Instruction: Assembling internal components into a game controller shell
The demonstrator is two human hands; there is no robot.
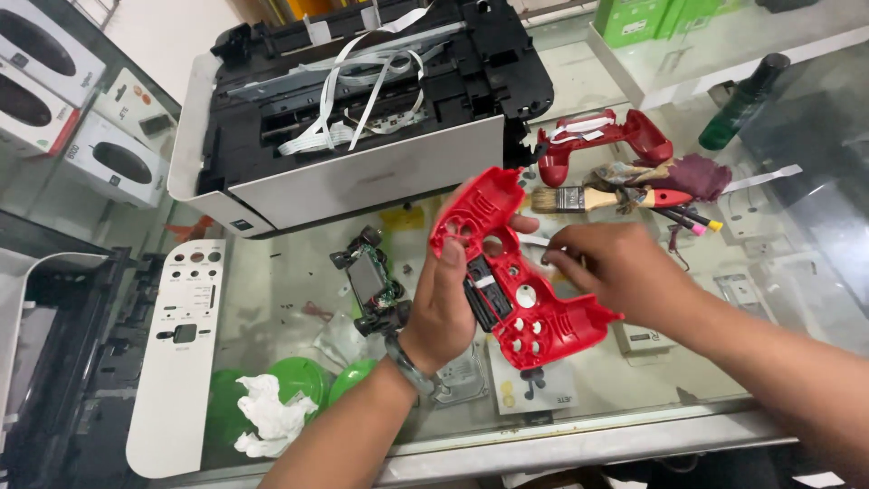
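Note:
My left hand [445,308] grips a red game controller front shell [534,312], holding it upright with the inside facing me. My right hand [608,264] rests on the shell's right side, fingers pinched together at its inner edge; what they pinch is too small to tell. A black part sits inside the shell by my left thumb. The controller's circuit board with two thumbsticks [373,282] lies on the glass counter [272,290] just left of my left hand. The red back shell [602,138] lies farther back on the right.
An opened printer [362,109] with loose white ribbon cables fills the back. A paintbrush [597,199] and pens lie by the back shell. A white panel [179,353], green lids with crumpled tissue [267,412], boxes [118,158] at left, a dark green bottle [742,101].

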